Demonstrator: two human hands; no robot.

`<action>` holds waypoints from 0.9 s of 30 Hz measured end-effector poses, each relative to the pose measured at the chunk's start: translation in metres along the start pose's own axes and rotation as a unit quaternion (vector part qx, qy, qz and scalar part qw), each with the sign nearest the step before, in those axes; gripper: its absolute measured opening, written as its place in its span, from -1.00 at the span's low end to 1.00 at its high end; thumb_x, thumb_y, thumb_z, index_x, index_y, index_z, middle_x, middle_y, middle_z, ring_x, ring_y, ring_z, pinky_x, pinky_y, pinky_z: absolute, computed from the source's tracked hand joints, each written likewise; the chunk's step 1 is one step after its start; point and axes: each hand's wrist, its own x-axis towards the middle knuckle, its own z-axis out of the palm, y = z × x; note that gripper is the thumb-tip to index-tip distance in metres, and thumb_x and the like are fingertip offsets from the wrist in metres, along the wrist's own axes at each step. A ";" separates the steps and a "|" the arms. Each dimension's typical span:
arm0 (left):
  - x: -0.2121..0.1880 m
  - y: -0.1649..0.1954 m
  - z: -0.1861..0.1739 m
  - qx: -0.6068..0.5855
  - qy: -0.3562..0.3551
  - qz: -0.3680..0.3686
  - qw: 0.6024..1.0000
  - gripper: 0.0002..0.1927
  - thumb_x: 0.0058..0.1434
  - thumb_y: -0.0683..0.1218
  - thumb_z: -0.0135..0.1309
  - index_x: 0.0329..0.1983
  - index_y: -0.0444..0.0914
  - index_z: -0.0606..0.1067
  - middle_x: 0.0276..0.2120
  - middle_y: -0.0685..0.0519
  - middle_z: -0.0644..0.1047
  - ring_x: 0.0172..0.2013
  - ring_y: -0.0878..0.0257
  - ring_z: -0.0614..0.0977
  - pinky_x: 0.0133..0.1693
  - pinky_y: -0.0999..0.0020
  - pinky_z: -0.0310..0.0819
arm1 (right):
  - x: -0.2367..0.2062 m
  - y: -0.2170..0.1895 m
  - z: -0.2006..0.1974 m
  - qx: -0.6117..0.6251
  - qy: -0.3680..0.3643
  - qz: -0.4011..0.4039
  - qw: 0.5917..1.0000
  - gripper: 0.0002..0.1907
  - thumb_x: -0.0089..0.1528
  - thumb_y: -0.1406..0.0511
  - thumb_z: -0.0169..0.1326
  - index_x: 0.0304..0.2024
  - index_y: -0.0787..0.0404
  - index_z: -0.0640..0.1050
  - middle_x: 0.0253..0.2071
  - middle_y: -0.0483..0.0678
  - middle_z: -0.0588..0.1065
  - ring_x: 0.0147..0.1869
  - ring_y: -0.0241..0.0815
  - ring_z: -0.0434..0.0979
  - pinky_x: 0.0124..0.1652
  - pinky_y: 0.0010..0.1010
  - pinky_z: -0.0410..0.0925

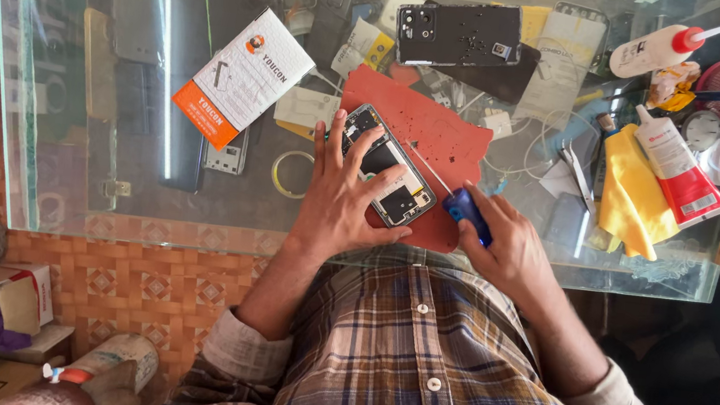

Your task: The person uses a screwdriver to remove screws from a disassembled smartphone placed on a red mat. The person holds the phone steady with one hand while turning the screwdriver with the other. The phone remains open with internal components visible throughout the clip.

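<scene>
An opened phone with its back removed lies on a red mat on the glass counter. My left hand presses down on the phone, fingers spread over its inner parts. My right hand grips a blue-handled screwdriver, whose thin shaft points toward the phone's upper edge. A black phone back cover lies beyond the mat.
A white and orange box lies left of the mat. A yellow cloth, a red and white tube, a glue bottle and tweezers sit at the right. A tape ring rests beside my left hand. Phone parts fill the case under the glass.
</scene>
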 end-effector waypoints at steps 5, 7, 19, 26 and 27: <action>0.001 0.000 -0.001 0.000 -0.007 -0.004 1.000 -0.25 -0.04 0.45 0.33 0.14 0.02 0.55 0.37 -0.19 0.18 0.45 -0.47 -0.07 0.38 -0.61 -0.30 | -0.016 -0.018 0.005 -0.060 -0.008 0.069 0.996 -0.46 0.22 0.23 0.12 0.24 0.25 0.46 -0.28 0.12 0.49 -0.33 0.18 0.57 -0.32 -0.07 0.42; 0.001 0.002 -0.001 -0.002 -0.006 -0.005 1.000 -0.26 -0.04 0.43 0.34 0.14 0.03 0.55 0.36 -0.18 0.18 0.45 -0.48 -0.07 0.38 -0.62 -0.29 | -0.020 -0.018 0.008 -0.080 -0.003 0.071 0.994 -0.47 0.22 0.22 0.13 0.23 0.23 0.48 -0.27 0.10 0.50 -0.34 0.17 0.58 -0.33 -0.07 0.43; 0.001 0.001 -0.004 -0.007 -0.013 -0.007 1.000 -0.22 -0.11 0.38 0.38 0.17 0.03 0.54 0.36 -0.17 0.20 0.44 -0.49 -0.07 0.37 -0.62 -0.27 | -0.022 -0.021 0.017 -0.103 0.011 0.081 0.991 -0.50 0.22 0.23 0.14 0.20 0.23 0.51 -0.29 0.07 0.49 -0.36 0.13 0.58 -0.35 -0.09 0.44; 0.003 0.000 -0.004 0.000 -0.025 -0.007 1.000 -0.22 -0.10 0.38 0.38 0.18 0.05 0.54 0.34 -0.16 0.22 0.44 -0.50 -0.07 0.36 -0.64 -0.28 | -0.021 -0.023 0.014 -0.087 0.018 0.076 0.993 -0.50 0.21 0.24 0.14 0.19 0.24 0.50 -0.29 0.07 0.49 -0.36 0.12 0.58 -0.35 -0.11 0.44; 0.003 0.000 -0.004 0.002 -0.033 -0.010 0.999 -0.22 -0.11 0.39 0.38 0.18 0.05 0.54 0.34 -0.16 0.22 0.43 -0.51 -0.08 0.36 -0.64 -0.29 | -0.020 -0.022 0.014 -0.086 0.021 0.076 0.993 -0.51 0.21 0.25 0.13 0.20 0.24 0.50 -0.29 0.07 0.49 -0.36 0.12 0.57 -0.35 -0.11 0.44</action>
